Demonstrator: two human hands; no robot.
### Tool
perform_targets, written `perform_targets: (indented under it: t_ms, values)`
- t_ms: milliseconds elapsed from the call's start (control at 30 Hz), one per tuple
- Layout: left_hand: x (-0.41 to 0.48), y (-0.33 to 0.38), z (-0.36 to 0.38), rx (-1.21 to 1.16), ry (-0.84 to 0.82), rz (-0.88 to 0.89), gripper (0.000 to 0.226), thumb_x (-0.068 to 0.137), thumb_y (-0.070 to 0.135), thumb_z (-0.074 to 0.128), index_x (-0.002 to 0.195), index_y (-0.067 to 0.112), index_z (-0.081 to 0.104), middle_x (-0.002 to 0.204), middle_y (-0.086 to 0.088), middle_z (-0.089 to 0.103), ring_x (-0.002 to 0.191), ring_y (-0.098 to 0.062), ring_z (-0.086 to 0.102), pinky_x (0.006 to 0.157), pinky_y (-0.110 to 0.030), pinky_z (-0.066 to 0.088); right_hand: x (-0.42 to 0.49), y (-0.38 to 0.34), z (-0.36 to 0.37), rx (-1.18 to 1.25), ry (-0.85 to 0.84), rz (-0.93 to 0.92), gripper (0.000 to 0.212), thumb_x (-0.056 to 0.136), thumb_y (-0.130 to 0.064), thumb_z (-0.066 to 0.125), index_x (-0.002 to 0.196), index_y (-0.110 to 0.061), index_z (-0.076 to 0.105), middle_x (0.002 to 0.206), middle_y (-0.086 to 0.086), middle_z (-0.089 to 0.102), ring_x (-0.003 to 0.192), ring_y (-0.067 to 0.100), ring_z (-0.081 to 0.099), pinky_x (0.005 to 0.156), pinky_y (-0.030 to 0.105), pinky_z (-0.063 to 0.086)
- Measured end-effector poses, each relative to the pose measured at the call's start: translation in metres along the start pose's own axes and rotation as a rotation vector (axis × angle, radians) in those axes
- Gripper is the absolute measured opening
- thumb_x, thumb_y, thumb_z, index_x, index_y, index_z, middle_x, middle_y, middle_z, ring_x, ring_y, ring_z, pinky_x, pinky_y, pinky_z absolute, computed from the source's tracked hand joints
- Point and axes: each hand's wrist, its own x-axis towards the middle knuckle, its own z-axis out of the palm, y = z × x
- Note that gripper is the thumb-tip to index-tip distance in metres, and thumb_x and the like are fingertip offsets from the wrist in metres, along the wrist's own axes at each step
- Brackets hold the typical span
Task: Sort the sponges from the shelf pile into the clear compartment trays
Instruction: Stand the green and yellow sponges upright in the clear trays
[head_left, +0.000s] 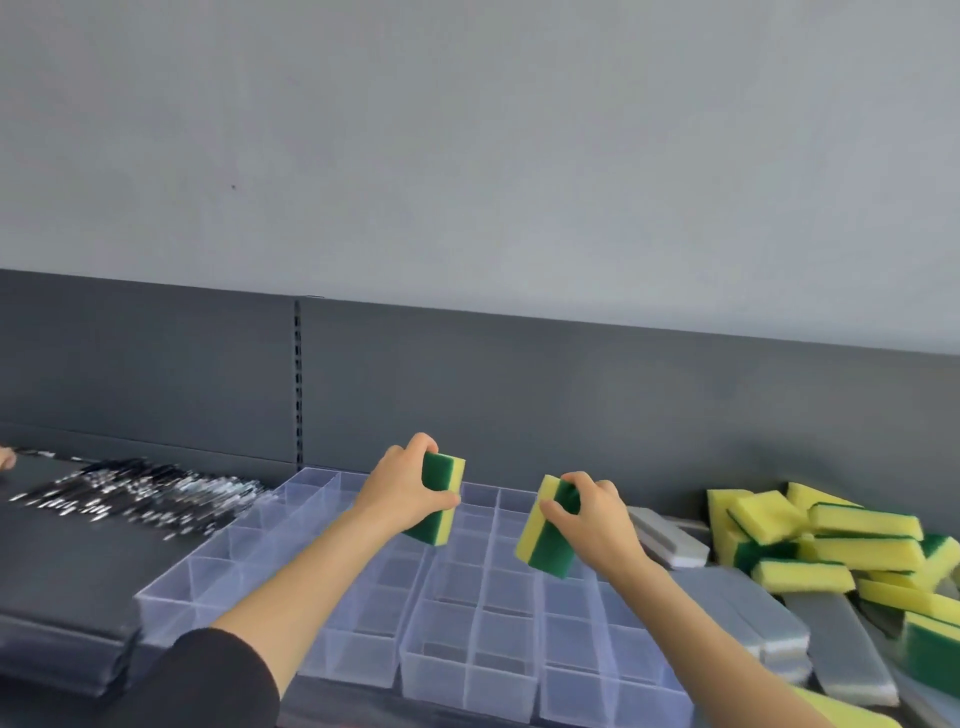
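My left hand (402, 488) grips a yellow-and-green sponge (440, 501) held on end above the far part of the clear compartment trays (467, 639). My right hand (592, 519) grips a second yellow-and-green sponge (545, 535), tilted, above the trays a little to the right. The tray compartments that I can see hold nothing. At the right of the shelf lies the pile of yellow-and-green sponges (831, 540).
Grey flat packs (810, 634) lie between the trays and the sponge pile. Dark flat stacks (67, 597) and a spread of black-and-silver items (140, 493) fill the left of the shelf. A dark back panel (519, 395) rises behind.
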Motion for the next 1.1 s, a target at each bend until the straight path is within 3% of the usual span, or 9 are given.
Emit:
perform_targets:
  t_ms: [200, 467, 900, 1100]
  values:
    - [0.04, -0.073, -0.051, -0.029, -0.003, -0.019, 0.052, 0.075, 0.032, 0.072, 0.115, 0.024, 0.039, 0.109, -0.003, 0.043, 0.095, -0.022, 0.048, 0.074, -0.031, 0.04, 0.033, -0.063, 0.079, 0.026, -0.049, 0.011, 0.042, 0.089, -0.035, 0.052, 0.127, -0.018, 0.044, 0.114, 0.004, 0.041, 0.097, 0.023, 0.048, 0.082, 0.03, 0.043]
    - [0.091, -0.156, -0.094, -0.036, 0.014, -0.059, 0.053, 0.074, 0.029, 0.074, 0.112, 0.022, 0.037, 0.113, -0.006, 0.045, 0.095, -0.024, 0.05, 0.076, -0.035, 0.044, 0.077, -0.122, 0.16, 0.044, -0.051, 0.019, 0.044, 0.089, -0.035, 0.054, 0.128, -0.017, 0.043, 0.117, 0.007, 0.041, 0.103, 0.025, 0.05, 0.087, 0.034, 0.046]
    - [0.153, -0.221, -0.093, -0.099, 0.107, -0.05, 0.051, 0.07, 0.027, 0.078, 0.102, 0.026, 0.038, 0.11, -0.004, 0.045, 0.094, -0.022, 0.048, 0.077, -0.034, 0.044, 0.138, -0.16, 0.246, 0.03, -0.014, 0.014, 0.051, 0.088, -0.04, 0.056, 0.133, -0.02, 0.04, 0.125, 0.007, 0.041, 0.108, 0.023, 0.049, 0.092, 0.036, 0.049]
    - [0.177, -0.232, -0.078, -0.101, 0.112, -0.036, 0.053, 0.068, 0.034, 0.079, 0.102, 0.026, 0.039, 0.106, -0.002, 0.045, 0.094, -0.023, 0.051, 0.079, -0.039, 0.052, 0.161, -0.165, 0.279, -0.009, -0.013, -0.04, 0.05, 0.088, -0.039, 0.056, 0.132, -0.02, 0.041, 0.124, 0.007, 0.041, 0.111, 0.022, 0.046, 0.09, 0.033, 0.051]
